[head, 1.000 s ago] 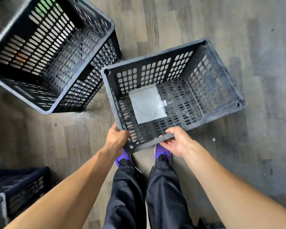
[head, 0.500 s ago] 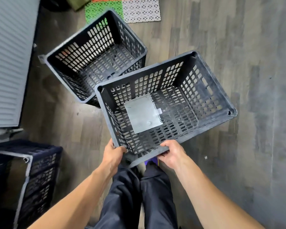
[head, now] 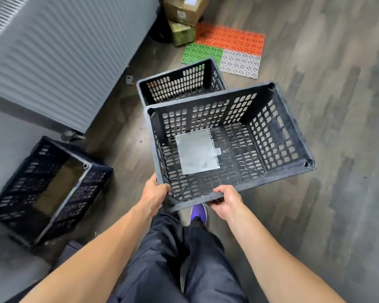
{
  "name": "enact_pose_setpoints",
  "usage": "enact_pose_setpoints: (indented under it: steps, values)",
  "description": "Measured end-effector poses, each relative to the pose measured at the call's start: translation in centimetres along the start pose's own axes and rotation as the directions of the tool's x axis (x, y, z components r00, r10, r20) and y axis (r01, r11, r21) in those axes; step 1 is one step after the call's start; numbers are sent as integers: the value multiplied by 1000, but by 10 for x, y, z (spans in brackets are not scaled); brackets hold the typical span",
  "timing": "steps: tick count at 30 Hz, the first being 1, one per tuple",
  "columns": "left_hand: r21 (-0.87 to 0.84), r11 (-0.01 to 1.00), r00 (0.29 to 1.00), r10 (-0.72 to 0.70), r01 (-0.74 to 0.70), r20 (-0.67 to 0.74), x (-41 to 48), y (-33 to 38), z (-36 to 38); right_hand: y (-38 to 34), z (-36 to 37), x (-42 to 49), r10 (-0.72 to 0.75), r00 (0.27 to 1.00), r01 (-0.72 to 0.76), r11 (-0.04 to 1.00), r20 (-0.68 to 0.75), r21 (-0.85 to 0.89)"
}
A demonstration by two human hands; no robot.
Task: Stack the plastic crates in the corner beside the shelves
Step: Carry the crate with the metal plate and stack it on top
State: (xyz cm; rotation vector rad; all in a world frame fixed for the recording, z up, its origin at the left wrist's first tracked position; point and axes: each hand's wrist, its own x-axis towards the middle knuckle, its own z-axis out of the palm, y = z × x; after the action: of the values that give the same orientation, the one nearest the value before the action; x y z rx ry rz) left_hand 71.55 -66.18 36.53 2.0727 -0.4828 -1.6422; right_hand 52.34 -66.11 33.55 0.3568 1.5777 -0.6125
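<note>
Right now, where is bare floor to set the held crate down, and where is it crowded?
Widest bare floor lies right of the held crate, below the mats. A narrower strip runs between the left crate, the ribbed panel and the far crate. Crowded ahead: far crate, mats and boxes cluster. Left hand and right hand grip the held crate's rim.

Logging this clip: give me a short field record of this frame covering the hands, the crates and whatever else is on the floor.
left hand: grips the near left corner of the held crate
right hand: grips the same crate's near rim
held crate: grey, perforated, open side up, lifted off the floor
inside it: silvery sheet lying flat on the bottom
floor crate: just beyond the held one
darker crate: at the left
stacking: held crate not yet set down
also there: mats, cardboard boxes
</note>
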Motion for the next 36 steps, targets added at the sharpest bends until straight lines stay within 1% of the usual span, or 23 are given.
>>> enact_pose_setpoints:
  steps: [6,10,12,18,23,27,32,36]
  values:
    - [-118,993,994,2,-16,-111,-37,3,-47,5,38,-47,-21,999,29,986,48,-165]
    - [-186,981,986,19,-50,-167,-53,-1,-79,12,67,-62,-53,994,79,954,96,-288]
    - [-240,970,979,-1,-48,-202,-61,-6,-96,19,83,-70,-61,991,99,930,118,-354]
    - [-352,934,951,-53,-61,-305,-81,-28,-153,55,136,-95,-68,978,163,837,197,-522]
    - [-441,896,937,-111,-50,-332,-100,-54,-209,97,173,-115,-52,963,210,761,265,-614]
    - [-496,867,932,-137,-51,-335,-106,-77,-258,133,206,-127,-54,946,266,698,320,-665]
    - [-546,835,923,-158,-65,-352,-110,-100,-318,173,249,-136,-53,922,340,583,383,-738]
    - [-553,830,898,-182,-78,-400,-108,-119,-358,197,282,-135,-43,906,379,528,422,-760]
